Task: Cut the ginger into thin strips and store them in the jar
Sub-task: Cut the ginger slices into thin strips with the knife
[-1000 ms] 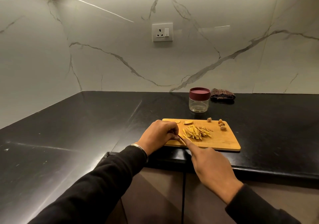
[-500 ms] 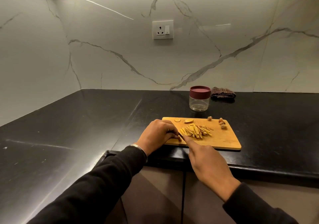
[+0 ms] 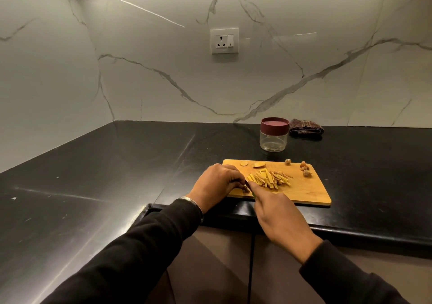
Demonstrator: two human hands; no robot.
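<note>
Ginger [image 3: 245, 188] pinched under curled left hand [image 3: 218, 182]; right hand [image 3: 280, 214] gripped barely visible knife. Best sliced thin, fingertips tucked back.

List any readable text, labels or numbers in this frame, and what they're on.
No text reads clearly.
Bracelet on the left wrist: engraved marks, too small and blurred to read.
Socket plate: no print visible.
Jar, its lid, the board: no label.
</note>
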